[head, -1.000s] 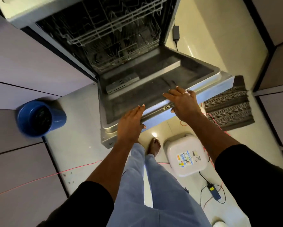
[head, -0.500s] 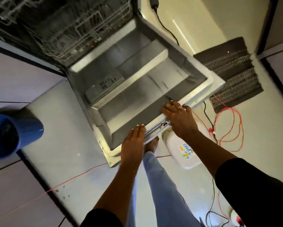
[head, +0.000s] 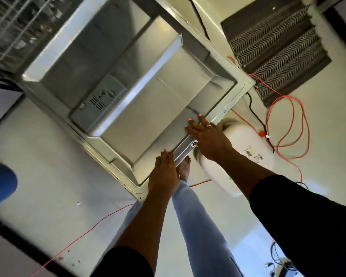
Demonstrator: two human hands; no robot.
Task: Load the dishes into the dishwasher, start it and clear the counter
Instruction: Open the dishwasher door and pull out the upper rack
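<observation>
Both hands, the left hand (head: 164,172) and right hand (head: 208,136), rest flat and empty on the dishwasher door (head: 148,108), best lowered evenly, gently.

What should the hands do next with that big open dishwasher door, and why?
Probably let go and slide out the rack. The dishwasher door already lies down flat, with the left hand and right hand resting open on its front edge, and the rack looks mostly empty though blurred.

Brushed, satiny stainless steel across the dishwasher door (head: 140,80) liner; grey matt plastic on the detergent dispenser (head: 100,100). Coated white wire for the rack (head: 12,23). Coarse woven cloth on the floor mat (head: 276,47), glossy pale floor tile (head: 38,156).
</observation>
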